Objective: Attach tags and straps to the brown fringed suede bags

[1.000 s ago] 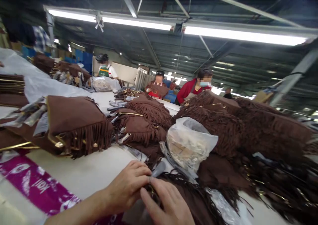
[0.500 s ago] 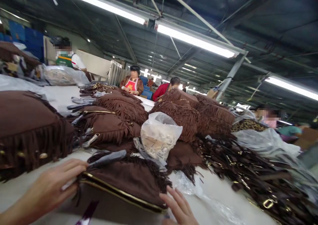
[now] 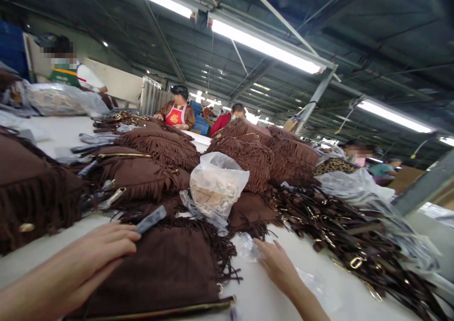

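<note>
A dark brown fringed bag [image 3: 170, 269] lies flat on the white table before me, its gold zipper along the near edge. My left hand [image 3: 102, 252] rests over the bag's left side, fingers extended and thumb apart. By those fingertips a plastic-wrapped strip [image 3: 152, 218] sticks out. On the table to the right of the bag, my right hand [image 3: 278, 264] has its fingers closed at a crumpled piece of clear plastic [image 3: 247, 248]; its fingertips are partly hidden.
A translucent sack of pale pieces [image 3: 217, 188] stands behind the bag. Brown fringed bags [image 3: 241, 155] are piled beyond and at left. Dark straps with gold buckles [image 3: 340, 231] heap at right. Co-workers, including a person in a red apron [image 3: 176, 115], are at the back.
My right hand has left the bag's right corner and moved to the clear plastic. The bag now lies flatter, its zipper edge nearer me. My left hand stays at its left side.
</note>
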`<state>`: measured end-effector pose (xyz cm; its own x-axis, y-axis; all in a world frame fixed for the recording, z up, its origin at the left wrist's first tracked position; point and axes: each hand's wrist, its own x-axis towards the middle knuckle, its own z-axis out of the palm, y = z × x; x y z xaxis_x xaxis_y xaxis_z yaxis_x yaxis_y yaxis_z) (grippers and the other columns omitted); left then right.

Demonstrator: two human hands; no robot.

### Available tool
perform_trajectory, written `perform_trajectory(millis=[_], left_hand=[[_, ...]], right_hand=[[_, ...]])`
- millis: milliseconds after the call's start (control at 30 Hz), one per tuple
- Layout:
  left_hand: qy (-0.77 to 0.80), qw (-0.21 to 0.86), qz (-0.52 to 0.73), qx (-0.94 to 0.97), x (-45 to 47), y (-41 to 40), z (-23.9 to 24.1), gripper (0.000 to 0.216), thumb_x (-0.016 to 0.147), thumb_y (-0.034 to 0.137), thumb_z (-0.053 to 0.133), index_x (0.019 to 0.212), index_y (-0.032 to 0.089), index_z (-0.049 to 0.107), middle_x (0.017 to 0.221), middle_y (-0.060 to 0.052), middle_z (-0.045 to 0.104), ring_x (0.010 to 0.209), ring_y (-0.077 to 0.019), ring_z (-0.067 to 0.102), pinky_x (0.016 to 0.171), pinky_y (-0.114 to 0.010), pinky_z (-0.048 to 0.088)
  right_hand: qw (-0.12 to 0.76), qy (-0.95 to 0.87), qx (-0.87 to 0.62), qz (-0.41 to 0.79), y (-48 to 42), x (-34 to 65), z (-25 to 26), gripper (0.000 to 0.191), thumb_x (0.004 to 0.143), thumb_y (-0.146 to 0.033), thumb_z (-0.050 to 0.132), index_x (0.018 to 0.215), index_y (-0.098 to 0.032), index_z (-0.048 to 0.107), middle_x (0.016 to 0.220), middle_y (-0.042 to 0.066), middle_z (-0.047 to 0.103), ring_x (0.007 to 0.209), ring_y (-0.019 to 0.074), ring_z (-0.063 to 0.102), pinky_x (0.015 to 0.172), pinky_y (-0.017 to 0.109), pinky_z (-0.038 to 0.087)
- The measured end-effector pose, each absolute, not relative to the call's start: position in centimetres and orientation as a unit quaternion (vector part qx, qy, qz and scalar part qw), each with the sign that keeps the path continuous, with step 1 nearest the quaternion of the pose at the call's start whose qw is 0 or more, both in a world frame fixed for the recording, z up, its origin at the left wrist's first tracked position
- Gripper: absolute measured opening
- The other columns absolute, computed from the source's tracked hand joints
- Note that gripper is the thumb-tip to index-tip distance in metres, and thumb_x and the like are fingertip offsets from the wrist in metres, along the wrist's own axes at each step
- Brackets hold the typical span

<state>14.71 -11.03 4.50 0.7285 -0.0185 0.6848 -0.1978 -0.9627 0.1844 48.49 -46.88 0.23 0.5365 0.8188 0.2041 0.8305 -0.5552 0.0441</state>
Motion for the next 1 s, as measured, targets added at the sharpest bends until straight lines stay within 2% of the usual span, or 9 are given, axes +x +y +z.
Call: perform_trajectory(millis=[133,300,367,433,533,633,733,900,1000], left_hand=[[-0.134,0.136,0.235,0.953,20.2,-17.4,7.8,0.036,0.083,0.01,0.05,0.111,0.026,0.066,0.124,-0.001,0.067,0.113,-0.018,0.061,0.102,-0.028,0.046],[-0.091,0.159,0.063,0.981,29.1,-25.1,5.6,0.05,0.086,0.022,0.057,0.135,0.013,0.051,0.143,-0.016,0.049,0.131,-0.0309,0.046,0.112,-0.043,0.036],[-0.078,0.137,0.043,0.986,32.0,-27.0,4.5,0.057,0.087,0.026,0.059,0.139,0.007,0.046,0.144,-0.02,0.047,0.132,-0.0338,0.043,0.112,-0.047,0.034],[-0.073,0.113,0.036,0.99,34.2,-28.1,3.6,0.057,0.086,0.027,0.062,0.137,0.004,0.047,0.137,-0.023,0.051,0.126,-0.036,0.046,0.109,-0.05,0.035],[-0.077,0.095,0.036,0.992,36.1,-28.5,2.4,0.037,0.086,0.026,0.062,0.116,0.005,0.063,0.12,-0.021,0.06,0.114,-0.0364,0.052,0.1,-0.052,0.041],[-0.09,0.102,0.054,0.989,37.0,-28.3,1.1,0.019,0.089,0.016,0.053,0.1,0.01,0.068,0.112,-0.016,0.062,0.11,-0.034,0.053,0.095,-0.049,0.042],[-0.076,0.131,0.074,0.986,37.3,-28.1,-0.3,0.024,0.089,0.006,0.045,0.098,0.013,0.067,0.11,-0.012,0.061,0.107,-0.0298,0.053,0.094,-0.045,0.042],[-0.065,0.172,0.08,0.98,37.6,-27.9,-1.1,0.019,0.092,0.009,0.048,0.095,0.016,0.065,0.109,-0.009,0.06,0.106,-0.0265,0.051,0.092,-0.041,0.041],[-0.059,0.193,0.078,0.976,37.7,-27.8,-1.1,0.016,0.093,0.011,0.05,0.093,0.016,0.065,0.108,-0.008,0.06,0.105,-0.0253,0.051,0.092,-0.039,0.041]], right_hand=[[0.044,-0.512,-0.851,-0.112,-44.2,46.6,0.0,0.054,0.077,0.007,0.045,0.12,-0.02,0.064,0.104,0.009,0.075,0.101,0.0246,0.069,0.111,0.055,0.036],[0.075,-0.541,-0.829,-0.121,-43.3,43.4,-0.1,0.062,0.074,-0.001,0.054,0.133,-0.021,0.055,0.129,0.011,0.066,0.117,0.0263,0.062,0.108,0.049,0.042],[0.139,-0.517,-0.828,-0.163,-45.1,43.3,0.6,0.05,0.08,-0.01,0.053,0.129,-0.021,0.059,0.13,0.011,0.065,0.118,0.0268,0.06,0.104,0.045,0.047],[0.243,-0.434,-0.835,-0.237,-48.7,43.8,1.7,0.03,0.09,-0.024,0.049,0.116,-0.02,0.066,0.117,0.012,0.07,0.106,0.0255,0.066,0.094,0.038,0.054],[0.341,-0.252,-0.857,-0.293,-55.1,44.3,2.8,0.029,0.089,-0.046,0.053,0.089,-0.022,0.069,0.086,0.006,0.074,0.073,0.0215,0.07,0.07,0.027,0.058],[0.345,-0.22,-0.898,-0.163,-59.2,43.9,1.7,0.032,0.083,-0.053,0.058,0.077,-0.024,0.071,0.065,0.0,0.071,0.058,0.0192,0.067,0.058,0.022,0.056],[0.358,-0.246,-0.899,-0.05,-59.1,43.4,-0.8,0.031,0.085,-0.049,0.056,0.085,-0.025,0.076,0.076,0.002,0.075,0.068,0.0208,0.07,0.066,0.024,0.057],[0.392,-0.277,-0.876,-0.04,-54.4,44.5,-3.0,0.036,0.085,-0.046,0.053,0.098,-0.023,0.078,0.099,0.009,0.077,0.095,0.0283,0.07,0.085,0.034,0.054],[0.39,-0.29,-0.873,-0.034,-52.5,45.5,-2.9,0.031,0.083,-0.044,0.056,0.09,-0.024,0.079,0.09,0.009,0.076,0.087,0.0288,0.07,0.083,0.036,0.053]])
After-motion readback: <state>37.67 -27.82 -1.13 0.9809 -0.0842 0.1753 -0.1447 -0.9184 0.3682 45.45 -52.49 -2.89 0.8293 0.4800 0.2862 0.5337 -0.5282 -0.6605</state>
